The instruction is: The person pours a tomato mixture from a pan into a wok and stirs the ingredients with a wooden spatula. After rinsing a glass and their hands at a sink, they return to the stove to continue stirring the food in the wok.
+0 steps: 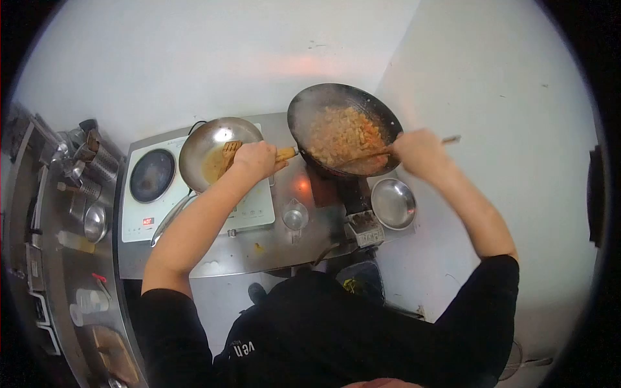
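Note:
A large dark wok (381, 110) holds steaming, chunky orange-brown food (346, 136). My right hand (417, 152) is closed around a long wooden utensil (372, 155); one end reaches into the food and the other sticks out to the right. Between the two pans, my left hand (257, 160) is closed on a wooden handle (286, 153) that points toward the dark wok's rim. Just left of that hand, a slotted wooden spatula (231, 150) lies in a smaller steel wok (194, 145) with some yellowish liquid. My left hand hides where the spatula's shaft runs.
A white double cooktop (139, 223) has a round dark plate (152, 176) at left. A clear jug (295, 216), a small boxy device (365, 229) and a steel bowl (393, 204) stand nearer me. Utensils and containers line the left shelf (61, 258). Walls rise behind and at right.

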`<action>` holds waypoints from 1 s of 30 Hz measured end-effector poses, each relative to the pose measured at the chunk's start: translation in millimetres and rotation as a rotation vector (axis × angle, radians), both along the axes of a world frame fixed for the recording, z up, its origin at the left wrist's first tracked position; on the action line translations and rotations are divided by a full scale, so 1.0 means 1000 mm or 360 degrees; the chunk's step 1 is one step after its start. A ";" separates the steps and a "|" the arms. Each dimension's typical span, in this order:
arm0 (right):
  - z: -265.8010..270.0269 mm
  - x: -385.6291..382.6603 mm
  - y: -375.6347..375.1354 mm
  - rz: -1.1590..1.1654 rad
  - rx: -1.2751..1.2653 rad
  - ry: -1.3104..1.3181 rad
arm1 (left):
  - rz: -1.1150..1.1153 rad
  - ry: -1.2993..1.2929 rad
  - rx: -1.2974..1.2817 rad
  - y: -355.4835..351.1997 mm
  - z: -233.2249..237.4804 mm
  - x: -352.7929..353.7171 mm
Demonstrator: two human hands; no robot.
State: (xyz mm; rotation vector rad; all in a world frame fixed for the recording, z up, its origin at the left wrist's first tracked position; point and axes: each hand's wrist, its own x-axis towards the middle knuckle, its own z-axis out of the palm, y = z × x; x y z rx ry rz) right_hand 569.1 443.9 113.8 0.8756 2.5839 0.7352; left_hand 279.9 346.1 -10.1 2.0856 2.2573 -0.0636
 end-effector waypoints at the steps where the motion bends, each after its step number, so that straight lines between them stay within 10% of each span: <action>1: -0.014 -0.007 -0.010 -0.0101 -0.0017 0.0015 | -0.0014 0.0000 0.0014 0.001 0.003 -0.001; 18: -0.114 -0.092 0.057 -0.0392 -0.0100 0.0761 | -0.0045 -0.0051 0.0075 -0.004 -0.005 0.000; 25: -0.038 -0.079 0.078 -0.0435 0.0073 0.0626 | -0.0041 -0.0043 0.0107 -0.001 -0.012 -0.004; 30: -0.093 -0.070 0.118 -0.0284 0.0073 0.0479 | -0.0029 -0.0035 0.0150 -0.001 -0.013 -0.005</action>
